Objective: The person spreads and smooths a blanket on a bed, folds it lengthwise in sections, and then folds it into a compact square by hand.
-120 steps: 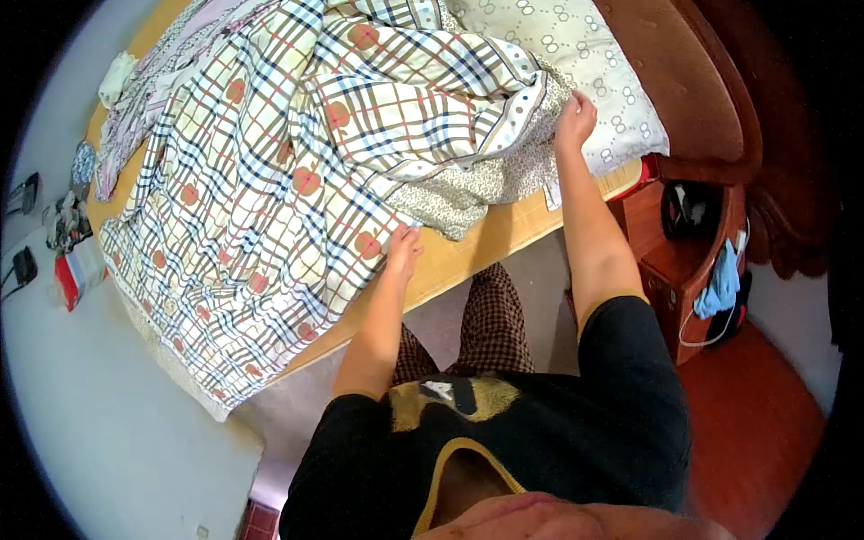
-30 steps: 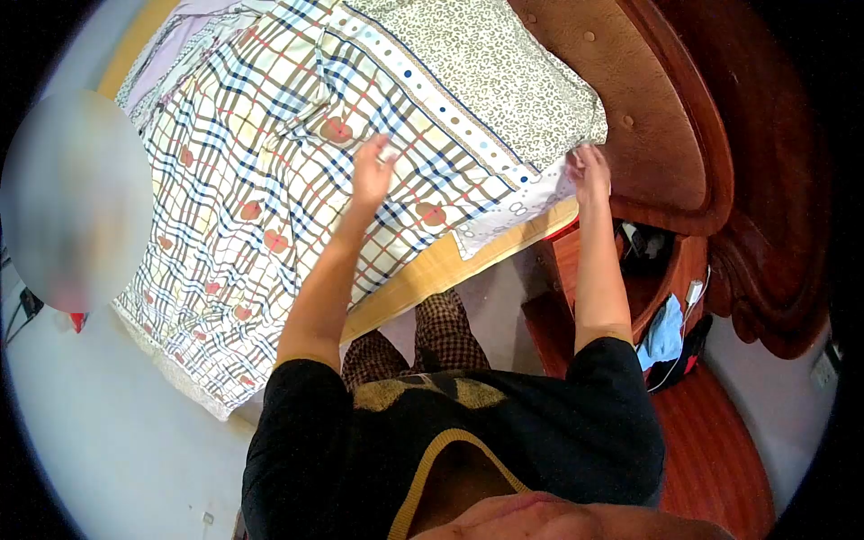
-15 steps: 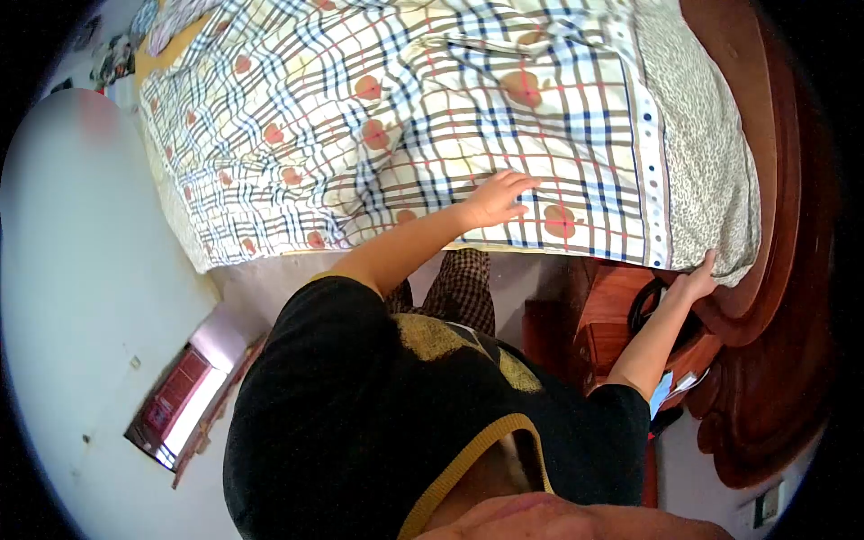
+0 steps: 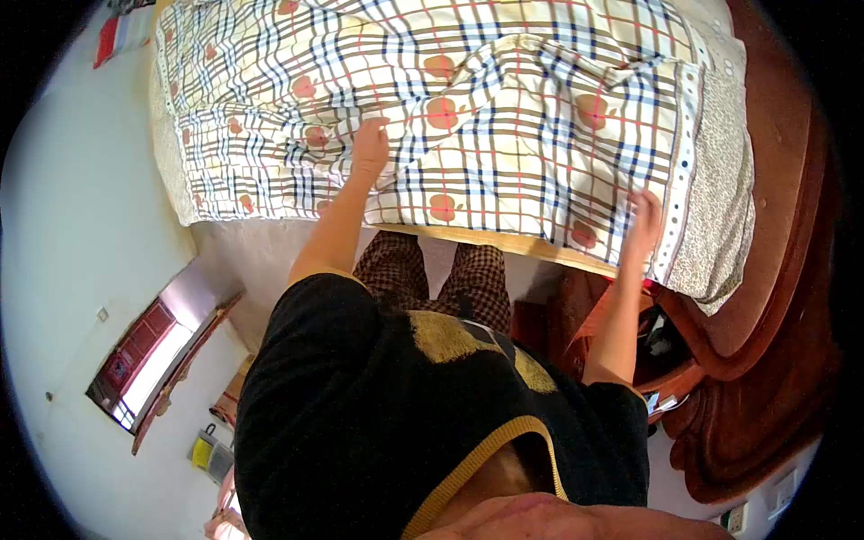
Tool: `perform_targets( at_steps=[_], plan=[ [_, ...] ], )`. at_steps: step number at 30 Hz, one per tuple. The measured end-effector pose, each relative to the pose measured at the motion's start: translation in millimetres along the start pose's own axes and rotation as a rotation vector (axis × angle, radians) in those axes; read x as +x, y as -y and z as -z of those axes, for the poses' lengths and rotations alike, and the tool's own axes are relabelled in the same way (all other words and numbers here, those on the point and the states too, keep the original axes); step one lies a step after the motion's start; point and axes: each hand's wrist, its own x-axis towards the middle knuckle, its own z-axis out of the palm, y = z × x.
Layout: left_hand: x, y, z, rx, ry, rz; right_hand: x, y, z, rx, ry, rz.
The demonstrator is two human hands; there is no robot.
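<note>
A plaid quilt with brown apple prints lies spread over the bed, wrinkled along its middle. Its dotted border and leopard-print end reach the headboard side, one corner hanging past the mattress edge. My left hand is on the quilt left of centre, its fingers bent together at a fold; what they hold is too small to make out. Near the dotted border, my right hand is over the quilt by the near edge, fingers apart and holding nothing.
The brown padded headboard with carved dark wood stands at the right. Below it is an open wooden nightstand with dark items inside. The yellowish bed edge runs in front of my legs. A doorway shows at lower left.
My right hand has let go of the leopard-print corner and moved left onto the plaid part. My left hand has moved left across the quilt, and its fingers have closed. New folds cross the quilt's middle.
</note>
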Motion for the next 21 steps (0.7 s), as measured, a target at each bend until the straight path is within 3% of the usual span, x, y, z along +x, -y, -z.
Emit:
perform_targets(
  at_steps=[2, 3, 5, 6, 8, 10, 13, 15, 18, 19, 21],
  plan=[
    [-0.6, 31.4, 23.7, 0.094, 0.014, -0.007, -4.6, 7.4, -82.6, -0.015, 0.298, 0.115],
    [0.4, 37.0, 31.2, 0.191, 0.041, -0.028, 2.7, -17.8, -88.4, 0.038, 0.31, 0.077],
    [8.2, 71.7, 80.3, 0.405, 0.128, 0.021, -11.9, 54.5, -198.4, -0.013, 0.629, 0.263],
    [8.8, 154.6, 85.0, 0.423, 0.172, -0.019, -11.2, 68.2, -245.1, -0.07, 0.649, 0.355],
    [11.4, 140.8, 112.6, 0.465, 0.185, -0.056, -2.3, 77.5, -292.0, -0.159, 0.654, 0.561],
    [23.8, 171.6, 121.2, 0.478, 0.197, -0.097, 7.3, 91.0, -332.2, -0.295, 0.63, 0.744],
    [23.9, 230.3, 117.3, 0.623, 0.208, -0.178, 19.3, 68.2, -354.0, -1.022, 0.668, 0.596],
    [30.6, 227.8, 126.7, 0.631, 0.523, 0.045, 23.5, 52.8, -353.8, -1.268, 0.886, 0.33],
    [34.6, 244.1, 135.3, 0.64, 0.581, 0.073, 16.7, 40.0, -356.6, -1.437, 0.906, 0.348],
    [38.3, 252.9, 136.0, 0.683, 0.614, 0.057, 13.6, 43.4, -350.8, -1.23, 0.727, 0.373],
    [60.5, 241.1, 165.2, 0.4, 0.242, 0.213, 8.4, 82.6, -352.3, -0.852, 0.403, 0.409]
  ],
)
